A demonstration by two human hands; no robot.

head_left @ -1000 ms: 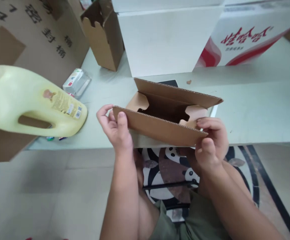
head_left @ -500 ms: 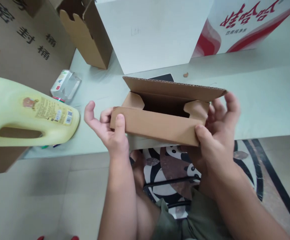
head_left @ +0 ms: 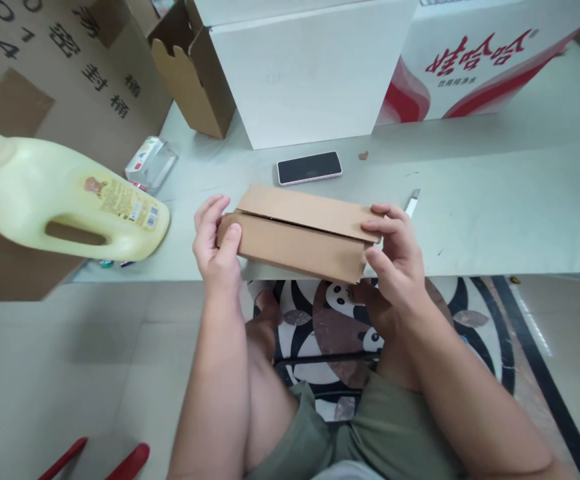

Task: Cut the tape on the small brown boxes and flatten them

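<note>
A brown cardboard box (head_left: 300, 247) is held over the table's front edge, its two long flaps folded down over the opening with a narrow dark gap between them. My left hand (head_left: 216, 240) grips the box's left end, thumb on the front and fingers behind. At the other end, my right hand (head_left: 395, 250) is closed on the corner, its fingertips pressing the rear flap and its thumb by the front edge. Just behind the box lies a phone (head_left: 310, 168), screen up. A utility knife (head_left: 413, 202) rests on the table beyond my right hand.
A yellow jug (head_left: 70, 193) stands at the left, near a clear plastic container (head_left: 151, 163). Behind are a large carton (head_left: 95, 113), an open brown box (head_left: 195, 80), a white box (head_left: 310, 73) and a red-and-white carton (head_left: 460, 73). A small brown scrap (head_left: 363, 155) lies on the table.
The box's two upright long flaps have been folded down, covering the inside. My right hand moved from the front flap and rear corner onto the rear flap. The phone and knife are now uncovered.
</note>
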